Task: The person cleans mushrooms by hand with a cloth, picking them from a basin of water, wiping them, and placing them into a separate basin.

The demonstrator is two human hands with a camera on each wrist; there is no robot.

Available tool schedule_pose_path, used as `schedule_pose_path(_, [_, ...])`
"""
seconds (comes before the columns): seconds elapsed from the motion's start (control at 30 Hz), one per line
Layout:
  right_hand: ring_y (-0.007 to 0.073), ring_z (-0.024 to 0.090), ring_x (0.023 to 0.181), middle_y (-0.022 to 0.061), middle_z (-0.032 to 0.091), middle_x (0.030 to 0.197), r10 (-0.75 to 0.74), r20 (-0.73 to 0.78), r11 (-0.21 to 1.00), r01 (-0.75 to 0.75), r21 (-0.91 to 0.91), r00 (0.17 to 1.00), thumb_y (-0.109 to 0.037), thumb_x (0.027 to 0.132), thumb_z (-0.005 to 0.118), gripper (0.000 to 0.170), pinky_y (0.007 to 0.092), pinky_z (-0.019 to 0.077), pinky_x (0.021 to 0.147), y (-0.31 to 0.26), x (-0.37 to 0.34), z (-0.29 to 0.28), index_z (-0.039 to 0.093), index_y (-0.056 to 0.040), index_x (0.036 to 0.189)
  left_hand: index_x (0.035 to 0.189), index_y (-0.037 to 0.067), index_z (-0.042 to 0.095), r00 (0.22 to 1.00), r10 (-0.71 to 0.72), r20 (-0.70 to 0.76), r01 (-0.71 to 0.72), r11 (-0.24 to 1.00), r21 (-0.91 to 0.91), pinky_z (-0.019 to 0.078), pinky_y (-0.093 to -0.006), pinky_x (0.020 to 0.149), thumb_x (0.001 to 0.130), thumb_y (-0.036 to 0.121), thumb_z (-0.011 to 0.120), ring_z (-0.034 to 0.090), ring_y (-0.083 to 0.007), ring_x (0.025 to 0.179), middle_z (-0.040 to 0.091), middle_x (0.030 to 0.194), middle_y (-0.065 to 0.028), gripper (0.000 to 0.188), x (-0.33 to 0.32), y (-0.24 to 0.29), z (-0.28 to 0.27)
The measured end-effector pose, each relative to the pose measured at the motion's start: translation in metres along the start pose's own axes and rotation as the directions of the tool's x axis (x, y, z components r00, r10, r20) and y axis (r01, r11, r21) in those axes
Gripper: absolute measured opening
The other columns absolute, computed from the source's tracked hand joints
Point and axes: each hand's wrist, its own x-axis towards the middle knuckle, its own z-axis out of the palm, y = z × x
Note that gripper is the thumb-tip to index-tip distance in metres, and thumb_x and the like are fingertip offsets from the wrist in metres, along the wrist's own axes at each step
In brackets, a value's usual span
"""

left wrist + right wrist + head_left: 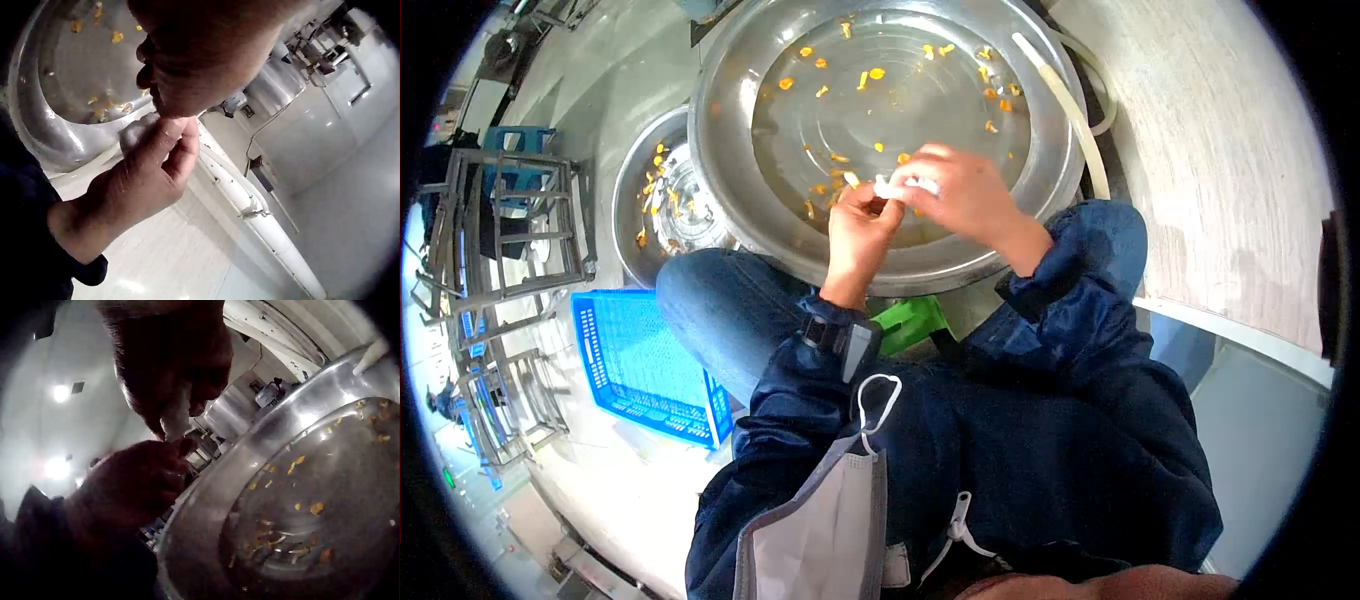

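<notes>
Both hands meet over the near part of a wide steel basin [735,150] of water. My right hand [965,195] grips a soft white lump [910,187] between its thumb and fingers. My left hand [862,240] has its fingers curled, with thumb and fingertips pinching the near end of the lump. In the right wrist view, the white lump [177,415] hangs from the right hand [175,362] down to the left fingertips. The left wrist view shows it bulging beside the right thumb; its kind cannot be made out. Small yellow-orange pieces [877,73] float in the water.
A smaller steel basin [632,190] with more yellow pieces stands at the left. Below it sits a blue plastic crate [640,360]. A pale hose [1065,105] hangs over the big basin's right rim. Metal stool frames [520,230] stand farther left; something green [913,322] lies between the knees.
</notes>
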Motion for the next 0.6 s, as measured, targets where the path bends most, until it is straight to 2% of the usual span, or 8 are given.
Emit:
schedule_pose_path(0.03, [0.0272,0.065,0.080,0.0043,0.065,0.089,0.065,0.019,0.998,-0.065,-0.017,0.998,-0.031,0.087,0.067,0.014,0.0366,0.0521,0.070,0.003,0.000,0.001,0.071,-0.0171,0.089,0.097,0.002,0.073,0.998,-0.045,0.034,0.045,0.999,0.006,0.0421,-0.0203,0.057,0.092,0.014,0.068,0.054,-0.0028,0.064,0.062,0.073,0.0037,0.014,-0.001,0.002,-0.001])
schedule_pose_path(0.13, [0.0272,0.066,0.082,0.0054,0.066,0.091,0.141,-0.205,0.981,-0.165,-0.104,0.969,-0.030,0.088,0.066,0.015,0.0369,0.0521,0.071,0.021,0.008,-0.009,0.071,-0.0169,0.091,0.098,0.004,0.073,0.958,-0.254,0.133,0.285,0.891,-0.354,0.0386,-0.0202,0.054,0.094,0.018,0.066,0.054,-0.0037,0.064,0.060,0.071,0.0038,0.016,-0.004,0.015,-0.001])
schedule_pose_path(0.17, [0.0271,0.066,0.083,0.0065,0.066,0.092,0.159,-0.237,0.986,-0.166,-0.013,0.958,-0.029,0.088,0.066,0.015,0.0367,0.0518,0.072,0.023,0.009,-0.013,0.072,-0.0160,0.092,0.106,0.007,0.069,0.923,-0.303,0.237,0.378,0.831,-0.409,0.0373,-0.0200,0.054,0.097,0.022,0.064,0.053,-0.0054,0.068,0.059,0.079,0.0040,0.019,-0.003,0.016,-0.005])
schedule_pose_path(0.27, [0.0280,0.065,0.083,0.0079,0.066,0.092,0.168,-0.076,0.968,-0.150,0.202,0.983,-0.030,0.086,0.067,0.017,0.0369,0.0517,0.073,0.014,0.006,-0.010,0.072,-0.0149,0.092,0.115,0.005,0.065,0.903,-0.248,0.351,0.416,0.708,-0.571,0.0378,-0.0207,0.054,0.099,0.023,0.060,0.054,-0.0071,0.069,0.059,0.084,0.0019,0.024,-0.004,0.020,-0.007])
schedule_pose_path(0.3, [0.0285,0.064,0.083,0.0092,0.065,0.091,0.080,-0.007,0.981,-0.077,0.175,0.997,-0.031,0.087,0.067,0.019,0.0365,0.0512,0.073,0.004,0.006,-0.013,0.073,-0.0144,0.092,0.117,0.004,0.063,0.908,-0.233,0.348,0.400,0.728,-0.557,0.0374,-0.0206,0.054,0.100,0.022,0.056,0.054,-0.0086,0.070,0.059,0.088,0.0003,0.026,-0.003,0.013,-0.007])
schedule_pose_path(0.4, [0.0283,0.064,0.082,0.0098,0.066,0.089,0.095,0.001,0.993,-0.095,0.069,0.995,-0.031,0.087,0.067,0.019,0.0357,0.0505,0.073,0.006,0.008,-0.007,0.073,-0.0140,0.093,0.113,0.003,0.063,0.891,-0.193,0.410,0.424,0.675,-0.603,0.0365,-0.0209,0.053,0.100,0.022,0.058,0.053,-0.0097,0.069,0.059,0.088,-0.0010,0.024,-0.007,0.019,-0.008])
schedule_pose_path(0.43, [0.0278,0.063,0.081,0.0101,0.066,0.089,0.219,-0.029,0.974,-0.217,0.058,0.975,-0.034,0.087,0.067,0.022,0.0359,0.0501,0.073,0.006,0.009,-0.012,0.074,-0.0141,0.092,0.113,0.003,0.063,0.882,-0.187,0.433,0.438,0.666,-0.604,0.0363,-0.0211,0.054,0.099,0.022,0.058,0.052,-0.0099,0.068,0.059,0.089,-0.0014,0.025,-0.007,0.023,-0.009])
schedule_pose_path(0.6, [0.0252,0.065,0.082,0.0076,0.067,0.088,0.093,-0.045,0.975,-0.082,0.205,0.995,-0.037,0.085,0.069,0.024,0.0348,0.0503,0.073,0.011,0.009,-0.010,0.073,-0.0141,0.090,0.122,0.001,0.061,0.837,-0.098,0.538,0.473,0.625,-0.621,0.0360,-0.0222,0.055,0.098,0.024,0.060,0.051,-0.0101,0.068,0.061,0.097,-0.0020,0.033,-0.004,0.009,-0.015])
